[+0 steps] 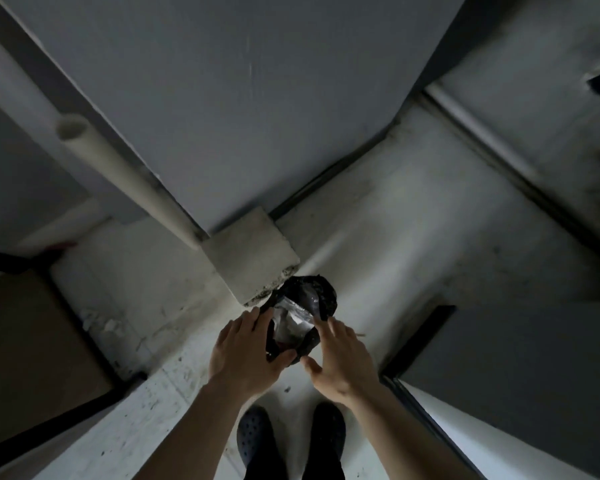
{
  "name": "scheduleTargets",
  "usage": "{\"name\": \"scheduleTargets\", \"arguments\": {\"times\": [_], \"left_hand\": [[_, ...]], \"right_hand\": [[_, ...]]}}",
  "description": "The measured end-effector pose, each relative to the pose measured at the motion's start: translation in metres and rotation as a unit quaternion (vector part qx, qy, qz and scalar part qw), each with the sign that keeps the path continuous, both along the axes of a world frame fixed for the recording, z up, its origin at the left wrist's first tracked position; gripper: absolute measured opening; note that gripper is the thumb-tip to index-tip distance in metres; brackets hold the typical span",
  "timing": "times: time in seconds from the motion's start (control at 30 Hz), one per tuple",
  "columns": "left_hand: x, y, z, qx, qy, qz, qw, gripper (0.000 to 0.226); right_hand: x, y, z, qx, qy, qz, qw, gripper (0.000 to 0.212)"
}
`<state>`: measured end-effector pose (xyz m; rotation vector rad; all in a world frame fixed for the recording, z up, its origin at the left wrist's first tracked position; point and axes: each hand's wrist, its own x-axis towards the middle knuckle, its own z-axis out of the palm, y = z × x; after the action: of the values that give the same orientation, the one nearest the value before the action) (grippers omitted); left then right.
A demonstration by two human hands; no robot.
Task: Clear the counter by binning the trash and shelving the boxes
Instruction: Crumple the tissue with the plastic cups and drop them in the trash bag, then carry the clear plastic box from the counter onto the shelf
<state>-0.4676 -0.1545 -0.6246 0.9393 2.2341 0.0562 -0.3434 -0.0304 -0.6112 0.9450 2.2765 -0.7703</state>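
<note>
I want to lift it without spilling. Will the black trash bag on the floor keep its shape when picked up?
Probably not. The black trash bag looks thin and crumpled, so it should sag. Its mouth is open, showing clear plastic, which could slip out. The left hand and right hand together could gather the rim.

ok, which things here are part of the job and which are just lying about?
Job:
- black trash bag, mouth open
- crumpled clear wrapper inside it
- left hand and right hand at the bag's mouth

Lying about:
- white pipe
- concrete block
- cardboard box
</note>
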Motion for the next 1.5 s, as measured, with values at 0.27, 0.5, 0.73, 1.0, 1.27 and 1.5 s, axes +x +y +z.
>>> {"name": "scheduleTargets", "arguments": {"times": [0.27,0.5,0.73,1.0,1.27,1.5], "left_hand": [[0.016,-0.021,0.145,0.029,0.028,-0.063,0.997,0.083],[0.061,-0.029,0.251,0.064,0.059,-0.099,0.991,0.089],[0.126,-0.039,0.327,0.083,0.112,-0.130,0.982,0.092],[0.210,-0.054,0.384,0.061,0.115,-0.173,0.976,0.101],[0.253,-0.049,0.423,0.159,0.148,-0.262,0.940,0.140],[0.274,-0.058,0.440,0.186,0.105,-0.318,0.924,0.126]], "right_hand": [[0.030,-0.014,0.152,0.055,0.029,-0.005,0.998,0.071],[0.087,-0.031,0.265,0.093,0.074,-0.026,0.993,0.066],[0.169,-0.057,0.336,0.127,0.121,-0.054,0.983,0.062],[0.268,-0.082,0.383,0.162,0.127,-0.095,0.974,0.071],[0.339,-0.106,0.421,0.201,0.122,-0.195,0.952,0.071],[0.389,-0.146,0.445,0.212,0.102,-0.285,0.929,0.074]]}}
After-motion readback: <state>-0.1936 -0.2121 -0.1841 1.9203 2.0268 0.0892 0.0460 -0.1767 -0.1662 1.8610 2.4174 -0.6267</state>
